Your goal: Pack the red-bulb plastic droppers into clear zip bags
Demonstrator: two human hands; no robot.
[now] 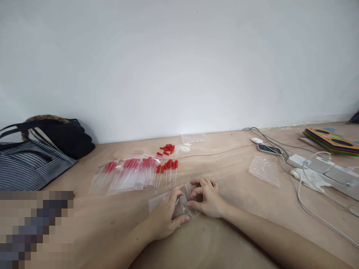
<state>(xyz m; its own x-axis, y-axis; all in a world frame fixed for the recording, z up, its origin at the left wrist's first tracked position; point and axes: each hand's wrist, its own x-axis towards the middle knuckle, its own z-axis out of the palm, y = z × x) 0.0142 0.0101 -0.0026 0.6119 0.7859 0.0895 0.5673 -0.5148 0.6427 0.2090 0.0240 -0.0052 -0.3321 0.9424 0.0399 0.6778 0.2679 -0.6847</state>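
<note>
"Where did we have our hands?"

"Over a thin, see-through plastic zip bag (181, 209) near the middle of the pale wooden table (224, 164). Our left hand (165, 216) curved across it, thumb and forefinger wide apart. Our right hand (209, 200) curled at its right side with a narrow gap between thumb and fingers; we couldn't tell whether it pinched the film."

"Which step were we on?"

"Working at the bag's zip edge, we judged. That called for light fingertips on the film, the left hand steadying it."

"And room to move?"

"Tight at far left: slim clear droppers with red bulbs (169, 163) lay just beyond our left fingers, with filled clear bags of red-bulbed droppers (130, 175) farther left. Loose red rubber bulbs (169, 148) lay farther off, toward the white wall (179, 67). We had more room rightward, where a flat see-through bag (263, 171) lay well apart from our right hand, short of the long white power strip (325, 168). The table's near edge wasn't in sight."
</note>
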